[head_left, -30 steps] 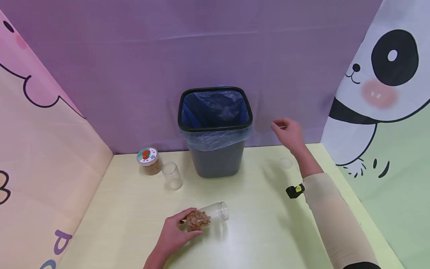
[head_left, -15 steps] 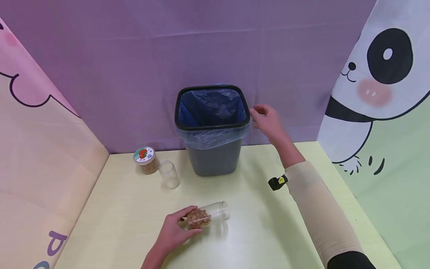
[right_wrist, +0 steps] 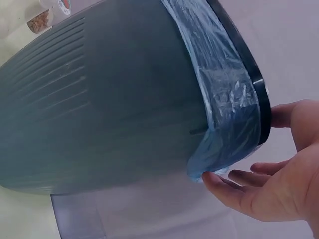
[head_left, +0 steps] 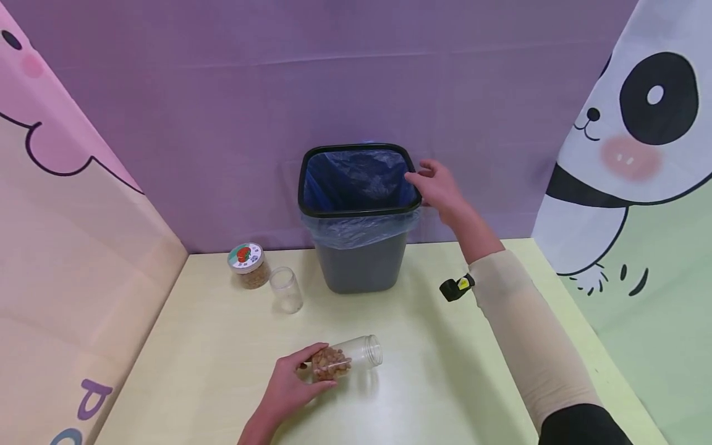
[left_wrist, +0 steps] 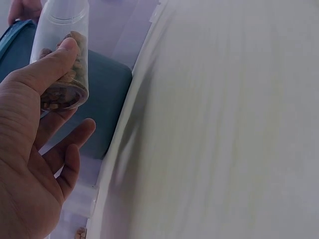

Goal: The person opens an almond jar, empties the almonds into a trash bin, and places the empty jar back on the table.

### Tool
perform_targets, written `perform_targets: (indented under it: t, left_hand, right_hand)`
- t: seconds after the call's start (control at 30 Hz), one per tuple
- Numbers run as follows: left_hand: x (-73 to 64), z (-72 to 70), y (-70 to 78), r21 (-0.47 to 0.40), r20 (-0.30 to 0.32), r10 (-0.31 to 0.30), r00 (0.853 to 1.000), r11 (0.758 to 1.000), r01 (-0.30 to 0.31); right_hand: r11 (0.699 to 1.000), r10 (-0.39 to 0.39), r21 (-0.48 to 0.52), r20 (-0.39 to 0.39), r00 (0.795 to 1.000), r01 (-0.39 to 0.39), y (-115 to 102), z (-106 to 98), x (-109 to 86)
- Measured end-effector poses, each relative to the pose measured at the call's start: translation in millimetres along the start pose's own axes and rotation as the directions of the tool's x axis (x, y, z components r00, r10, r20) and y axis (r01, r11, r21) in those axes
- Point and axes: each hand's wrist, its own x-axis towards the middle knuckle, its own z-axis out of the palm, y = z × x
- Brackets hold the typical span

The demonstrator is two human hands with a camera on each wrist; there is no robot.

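Observation:
My left hand (head_left: 297, 383) grips the base of a clear plastic jar (head_left: 361, 351), thumb on one side and fingers on the other. Small brown pieces (left_wrist: 75, 69) fill the jar's lower part, and it lies tilted with its uncapped mouth to the right. At the back, my right hand (head_left: 439, 185) is at the right rim of a grey trash can (head_left: 358, 266) lined with a blue bag (right_wrist: 229, 94). Its thumb (right_wrist: 281, 115) meets the black rim, while a fingertip (right_wrist: 207, 178) is right at the bag's folded edge, with a gap between.
Left of the trash can stand a lidded tub (head_left: 248, 266) of brown pieces and a clear jar (head_left: 286, 290). Purple cloth (head_left: 239, 123) hangs behind the pale table (head_left: 222, 358); printed panels close in both sides. A black wrist camera (head_left: 456, 288) juts from the right sleeve.
My right hand has moved left from beside the trash can to its right rim. The left hand still holds the jar in much the same place.

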Motion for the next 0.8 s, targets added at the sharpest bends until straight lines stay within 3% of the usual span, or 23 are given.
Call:
perform_targets:
  t: [0.33,0.6,0.8]
  left_hand:
    - [2.4,4.3,4.4,0.001,-0.007,0.006,1.000,1.000,-0.006]
    - [1.9,9.3,7.0,-0.021,-0.003,0.014,1.000,1.000,-0.014]
    - [5.3,9.6,9.7,-0.034,0.006,0.040,0.999,0.999,-0.040]
  right_hand:
    - [0.998,0.064,-0.029,0.033,0.997,-0.063,5,-1,7.7]
    - [0.992,0.078,0.088,0.098,0.992,-0.087,17,0,13.2]
    - [0.990,0.089,0.101,0.085,0.992,-0.098,19,2,14.6]
